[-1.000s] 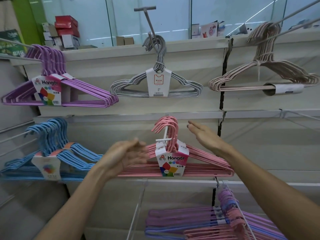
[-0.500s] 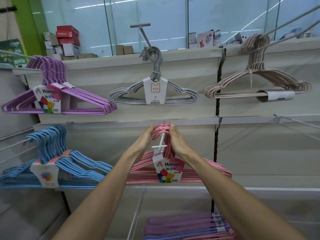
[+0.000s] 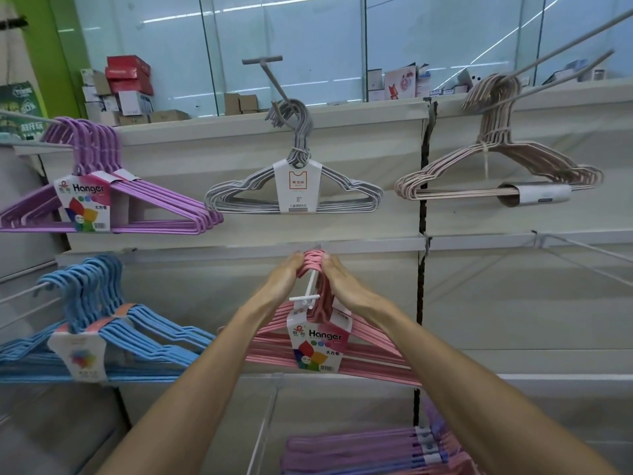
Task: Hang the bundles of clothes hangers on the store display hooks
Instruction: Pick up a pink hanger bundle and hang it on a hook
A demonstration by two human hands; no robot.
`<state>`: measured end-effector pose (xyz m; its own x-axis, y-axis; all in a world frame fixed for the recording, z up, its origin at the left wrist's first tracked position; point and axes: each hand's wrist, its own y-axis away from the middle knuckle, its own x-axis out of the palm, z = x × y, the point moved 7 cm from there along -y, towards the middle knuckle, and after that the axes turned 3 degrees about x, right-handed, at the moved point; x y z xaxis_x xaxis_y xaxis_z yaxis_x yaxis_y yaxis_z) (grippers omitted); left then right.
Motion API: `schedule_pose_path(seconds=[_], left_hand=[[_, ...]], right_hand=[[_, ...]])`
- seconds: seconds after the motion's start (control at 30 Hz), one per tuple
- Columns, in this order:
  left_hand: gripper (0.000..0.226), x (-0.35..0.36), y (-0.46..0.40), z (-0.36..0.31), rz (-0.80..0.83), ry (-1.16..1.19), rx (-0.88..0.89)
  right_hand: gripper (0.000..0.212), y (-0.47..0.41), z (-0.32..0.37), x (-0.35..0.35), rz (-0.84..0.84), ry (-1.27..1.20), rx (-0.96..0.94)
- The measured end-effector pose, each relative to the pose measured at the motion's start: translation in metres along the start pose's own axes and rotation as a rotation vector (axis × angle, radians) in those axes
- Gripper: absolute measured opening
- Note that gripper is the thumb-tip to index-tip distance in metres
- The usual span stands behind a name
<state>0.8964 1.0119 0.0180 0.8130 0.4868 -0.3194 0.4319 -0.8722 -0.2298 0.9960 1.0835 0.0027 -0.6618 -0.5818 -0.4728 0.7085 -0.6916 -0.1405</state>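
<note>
A bundle of pink hangers (image 3: 368, 351) with a "Hanger" card label hangs on a white display hook (image 3: 309, 292) in the middle row of the wall panel. My left hand (image 3: 287, 273) presses on the left side of the bundle's curved tops. My right hand (image 3: 337, 276) presses on their right side. Both hands squeeze the hook ends together, right against the panel.
Purple hangers (image 3: 113, 197), grey hangers (image 3: 294, 193) and beige hangers (image 3: 496, 173) hang in the top row. Blue hangers (image 3: 102, 337) hang at lower left. Loose purple and pink bundles (image 3: 370, 450) lie at bottom right. Bare hooks (image 3: 582, 248) jut out at the right.
Both hands have come in from either side of the pink bundle and closed on its hook tops, then slid a little further up and back along the display hook.
</note>
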Motion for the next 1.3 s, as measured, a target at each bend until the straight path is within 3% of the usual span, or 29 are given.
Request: schedule_pose_path(seconds=[0.13,0.3,0.67,0.97,1.3], left_hand=[[0.046,-0.013,0.020,-0.007,-0.129,-0.072,0.061],[0.029,-0.030,0.063,-0.009,-0.197,-0.088,0.105],[0.016,-0.024,0.193,0.011,-0.205,0.162,0.104],[0.018,0.045,0.277,-0.013,-0.068,0.275,0.143],[0.019,0.187,0.314,-0.020,0.251,0.343,0.120]], right_hand=[[0.064,0.015,-0.003,-0.020,-0.111,-0.005,0.020],[0.040,0.052,-0.007,-0.042,-0.196,-0.004,-0.004],[0.020,0.184,-0.034,-0.073,-0.307,0.149,-0.042],[0.016,0.314,-0.055,-0.102,-0.398,0.222,0.010],[0.012,0.465,-0.116,-0.165,-0.550,0.308,0.169]])
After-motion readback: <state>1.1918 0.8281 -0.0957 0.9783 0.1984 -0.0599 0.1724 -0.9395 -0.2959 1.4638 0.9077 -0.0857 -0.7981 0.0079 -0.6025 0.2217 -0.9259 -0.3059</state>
